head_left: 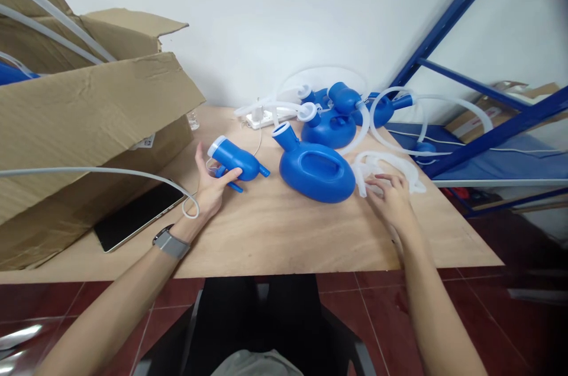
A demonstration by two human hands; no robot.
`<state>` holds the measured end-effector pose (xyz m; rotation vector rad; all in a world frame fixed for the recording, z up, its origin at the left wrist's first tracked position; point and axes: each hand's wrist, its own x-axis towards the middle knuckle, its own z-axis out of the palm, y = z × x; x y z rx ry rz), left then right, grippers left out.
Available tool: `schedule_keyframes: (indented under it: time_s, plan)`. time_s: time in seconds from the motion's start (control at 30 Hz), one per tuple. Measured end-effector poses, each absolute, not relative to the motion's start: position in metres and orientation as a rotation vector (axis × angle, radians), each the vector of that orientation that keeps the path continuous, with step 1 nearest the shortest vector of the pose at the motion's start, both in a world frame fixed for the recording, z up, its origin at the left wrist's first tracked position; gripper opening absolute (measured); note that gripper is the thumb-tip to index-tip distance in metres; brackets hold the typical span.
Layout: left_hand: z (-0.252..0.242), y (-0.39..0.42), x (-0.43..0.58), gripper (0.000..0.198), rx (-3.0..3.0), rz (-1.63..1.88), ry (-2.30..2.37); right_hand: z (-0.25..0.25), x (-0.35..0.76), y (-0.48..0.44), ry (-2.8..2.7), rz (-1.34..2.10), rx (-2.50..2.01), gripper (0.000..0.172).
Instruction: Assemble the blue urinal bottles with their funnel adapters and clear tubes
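Blue spouted piece (242, 162), white-rimmed, lay tilted in the left hand (217, 181), between the thumb and the forefinger. That thumb rested along its near side, while the forefinger stood spread away beside the white rim; the remaining fingers were hidden, so I could not tell whether they closed on it. Its narrow spout pointed right, toward a blue bottle (317, 172) on the tabletop (284, 240), just beside it but apart. Past the bottle, the right hand (393, 198) reached over a coil of translucent tubing (410, 172), its fingers curled at the coil's near edge; whether they pinched it, I could not tell. A dark phone (137, 216) lay left of the left wrist, against the cardboard box (102, 110).
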<state>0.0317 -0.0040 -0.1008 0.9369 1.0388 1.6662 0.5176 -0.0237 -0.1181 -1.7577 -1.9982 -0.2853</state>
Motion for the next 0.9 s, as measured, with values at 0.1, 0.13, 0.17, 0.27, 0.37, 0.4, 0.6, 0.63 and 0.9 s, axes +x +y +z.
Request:
schedule_keyframes:
  time_s: [0.1, 0.13, 0.17, 0.27, 0.37, 0.4, 0.6, 0.63, 0.9]
  plan:
    - [-0.097, -0.006, 0.034, 0.096, 0.926, 1.625, 1.048, -0.115, 0.521, -0.021, -1.921, -0.259, -1.66, 0.039]
    - [-0.096, -0.007, 0.034, 0.09, 0.927, 1.619, 1.043, -0.113, 0.521, -0.022, -1.913, -0.256, -1.626, 0.042]
    - [-0.094, -0.007, 0.035, 0.087, 0.931, 1.616, 1.033, -0.111, 0.521, -0.022, -1.916, -0.25, -1.585, 0.045]
    - [-0.092, -0.008, 0.037, 0.087, 0.921, 1.626, 1.017, -0.099, 0.515, -0.027, -1.91, -0.215, -1.496, 0.051]
    - [-0.091, -0.008, 0.036, 0.077, 0.87, 1.643, 1.047, -0.084, 0.501, -0.036, -1.834, -0.106, -1.524, 0.048]
    - [-0.091, -0.009, 0.036, 0.071, 0.86, 1.643, 1.058, -0.08, 0.495, -0.038, -1.805, -0.056, -1.537, 0.047]
    - [-0.084, -0.013, 0.036, 0.057, 0.818, 1.567, 1.047, -0.06, 0.455, -0.048, -1.813, -0.027, -1.469, 0.049]
    - [-0.082, -0.014, 0.037, 0.056, 0.802, 1.553, 1.033, -0.056, 0.448, -0.05, -1.857, -0.055, -1.44, 0.047]
    - [-0.071, -0.024, 0.04, 0.045, 0.764, 1.389, 0.937, -0.026, 0.369, -0.056, -2.289, -0.007, -1.134, 0.035]
